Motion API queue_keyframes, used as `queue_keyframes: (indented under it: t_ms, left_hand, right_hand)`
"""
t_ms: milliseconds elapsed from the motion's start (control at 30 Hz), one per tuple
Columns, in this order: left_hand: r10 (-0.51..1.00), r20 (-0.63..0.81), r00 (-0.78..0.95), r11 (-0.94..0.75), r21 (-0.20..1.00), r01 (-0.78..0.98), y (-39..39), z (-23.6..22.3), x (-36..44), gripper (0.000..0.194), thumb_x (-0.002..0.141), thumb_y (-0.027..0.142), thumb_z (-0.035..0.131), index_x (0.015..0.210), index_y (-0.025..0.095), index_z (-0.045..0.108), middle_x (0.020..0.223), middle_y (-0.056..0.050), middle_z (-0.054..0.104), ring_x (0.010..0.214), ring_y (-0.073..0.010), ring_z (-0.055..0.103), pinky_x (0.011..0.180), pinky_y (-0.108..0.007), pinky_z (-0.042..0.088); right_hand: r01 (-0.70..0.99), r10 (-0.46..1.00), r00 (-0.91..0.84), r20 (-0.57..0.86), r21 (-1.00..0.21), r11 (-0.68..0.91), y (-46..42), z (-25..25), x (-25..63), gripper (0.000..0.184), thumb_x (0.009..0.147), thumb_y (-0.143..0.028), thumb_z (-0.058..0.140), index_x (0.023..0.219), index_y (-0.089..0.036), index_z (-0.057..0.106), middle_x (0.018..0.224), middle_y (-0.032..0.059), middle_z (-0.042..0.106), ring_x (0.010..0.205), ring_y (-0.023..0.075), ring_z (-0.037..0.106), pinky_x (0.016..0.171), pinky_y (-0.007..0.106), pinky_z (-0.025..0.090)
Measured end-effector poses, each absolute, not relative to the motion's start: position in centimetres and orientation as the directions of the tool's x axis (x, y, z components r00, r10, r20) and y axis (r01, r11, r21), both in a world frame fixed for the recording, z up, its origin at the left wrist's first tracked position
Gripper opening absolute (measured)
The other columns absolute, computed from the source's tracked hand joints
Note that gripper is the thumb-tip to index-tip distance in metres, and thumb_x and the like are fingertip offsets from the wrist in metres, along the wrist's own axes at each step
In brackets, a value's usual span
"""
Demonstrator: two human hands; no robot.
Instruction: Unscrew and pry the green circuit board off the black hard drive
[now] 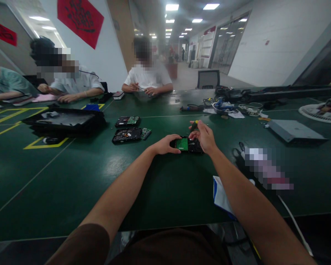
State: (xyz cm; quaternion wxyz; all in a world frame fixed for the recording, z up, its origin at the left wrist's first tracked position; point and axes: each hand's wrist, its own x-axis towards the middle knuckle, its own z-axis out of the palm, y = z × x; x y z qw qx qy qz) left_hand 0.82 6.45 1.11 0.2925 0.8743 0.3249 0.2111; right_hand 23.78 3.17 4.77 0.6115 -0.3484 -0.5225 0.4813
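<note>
A black hard drive with a green circuit board [185, 144] lies on the dark green table [160, 184] straight ahead. My left hand [165, 144] grips its left end with curled fingers. My right hand [203, 135] is closed round a small screwdriver with a dark handle and yellow cap [194, 125], held upright over the drive's right side.
Two more opened drives [128, 134] lie to the left, beside a black tray [64, 119]. A grey flat box [295, 130] and tangled cables [226, 105] sit at the right. A white-blue cloth [220, 197] lies near my right forearm. Three people sit across the table.
</note>
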Motion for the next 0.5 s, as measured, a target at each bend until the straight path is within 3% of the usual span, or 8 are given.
queue_keyframes:
  t_ms: [233, 500]
  left_hand:
    - [0.698, 0.17, 0.696, -0.608, 0.654, 0.45, 6.29, 1.3, 0.85, 0.085, 0.071, 0.053, 0.082, 0.144, 0.022, 0.053, 0.155, -0.012, 0.047, 0.144, -0.033, 0.043, 0.121, -0.047, 0.033]
    - [0.706, 0.154, 0.692, -0.586, 0.675, 0.447, 5.98, 1.83, 1.05, 0.083, 0.069, 0.05, 0.083, 0.143, 0.022, 0.055, 0.153, -0.012, 0.049, 0.143, -0.0342, 0.044, 0.12, -0.049, 0.032]
  right_hand:
    - [-0.284, 0.966, -0.029, 0.258, -0.928, 0.24, 2.88, 5.09, 23.96, 0.04, 0.083, -0.06, 0.072, 0.095, -0.024, 0.059, 0.102, 0.0031, 0.072, 0.063, 0.0121, 0.068, 0.046, 0.022, 0.045]
    - [-0.289, 0.976, -0.044, 0.212, -0.938, 0.191, 2.6, 5.57, 24.04, 0.05, 0.088, -0.069, 0.061, 0.107, -0.023, 0.065, 0.101, 0.0059, 0.071, 0.064, 0.0129, 0.066, 0.056, 0.028, 0.052]
